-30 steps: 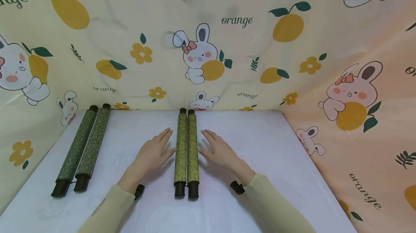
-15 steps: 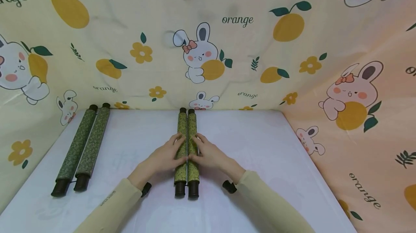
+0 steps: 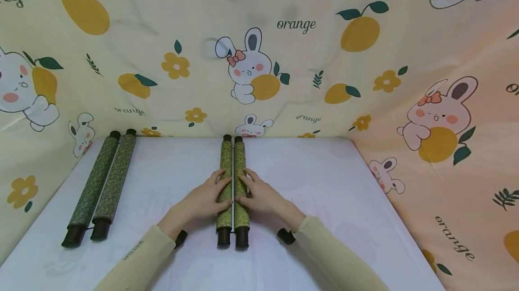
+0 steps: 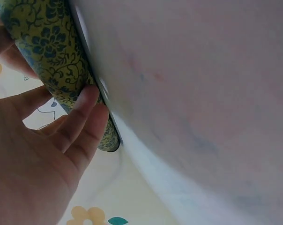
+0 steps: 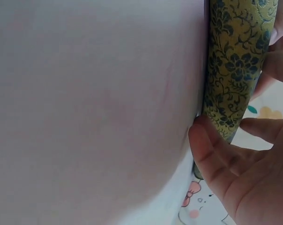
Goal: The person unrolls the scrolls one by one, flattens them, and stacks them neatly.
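A yellow-green patterned scroll [image 3: 225, 156] with dark end knobs lies in the middle of the table, rolled up from both sides into two parallel rolls. My left hand [image 3: 202, 198] grips the left roll, thumb near the seam and fingers over the far part. On the right roll [image 3: 240, 156], my right hand [image 3: 263, 198] holds on in the same way. Up close in the left wrist view, fingers [image 4: 87, 96] curl along the floral brocade roll [image 4: 48, 47], low by the table surface. The right wrist view has fingertips [image 5: 200, 136] at the lower edge of its roll [image 5: 235, 56].
A second scroll [image 3: 93, 192], darker green with dark knobs, lies slanted at the table's left side, also as two rolls. Behind the white table [image 3: 316, 178] rises a cloth backdrop [image 3: 308, 65] printed with rabbits and oranges, which also runs down both sides.
Both hands have come inward from beside the yellow-green scroll and taken hold of its two rolls. In the last half second the rolls have shifted very slightly apart at the near end.
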`<state>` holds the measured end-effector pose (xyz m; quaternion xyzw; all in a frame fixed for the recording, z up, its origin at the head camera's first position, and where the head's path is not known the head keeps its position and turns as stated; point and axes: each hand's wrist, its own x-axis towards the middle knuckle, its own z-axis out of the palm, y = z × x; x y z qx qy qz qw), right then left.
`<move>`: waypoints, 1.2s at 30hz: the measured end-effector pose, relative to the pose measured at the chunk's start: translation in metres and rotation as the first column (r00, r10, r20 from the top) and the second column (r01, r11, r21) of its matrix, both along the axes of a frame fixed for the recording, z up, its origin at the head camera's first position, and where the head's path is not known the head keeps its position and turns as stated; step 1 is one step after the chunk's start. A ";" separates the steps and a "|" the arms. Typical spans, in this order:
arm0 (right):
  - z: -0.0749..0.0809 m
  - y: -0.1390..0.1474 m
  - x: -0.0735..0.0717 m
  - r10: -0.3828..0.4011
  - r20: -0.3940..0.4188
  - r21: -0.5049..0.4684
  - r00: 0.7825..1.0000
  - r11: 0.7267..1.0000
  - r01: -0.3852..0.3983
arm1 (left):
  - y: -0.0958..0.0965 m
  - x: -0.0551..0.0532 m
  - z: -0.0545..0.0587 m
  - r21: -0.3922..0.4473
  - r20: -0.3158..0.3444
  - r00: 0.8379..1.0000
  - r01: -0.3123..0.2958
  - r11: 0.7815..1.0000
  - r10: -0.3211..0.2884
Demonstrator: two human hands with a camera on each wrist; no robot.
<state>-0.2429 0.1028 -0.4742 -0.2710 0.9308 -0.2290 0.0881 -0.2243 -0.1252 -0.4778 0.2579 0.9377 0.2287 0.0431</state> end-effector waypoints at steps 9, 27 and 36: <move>-0.008 0.013 0.000 0.001 0.026 -0.036 1.000 0.999 0.000 | -0.009 0.003 -0.002 0.009 -0.013 1.000 0.026 1.000 -0.026; 0.001 0.023 0.006 -0.082 -0.054 -0.006 0.995 0.997 0.082 | -0.019 0.009 0.000 0.009 0.023 0.993 -0.112 0.994 0.112; -0.001 0.038 0.006 -0.151 -0.020 -0.064 0.988 0.987 0.149 | -0.027 0.011 -0.005 0.047 0.055 0.991 -0.128 0.991 0.126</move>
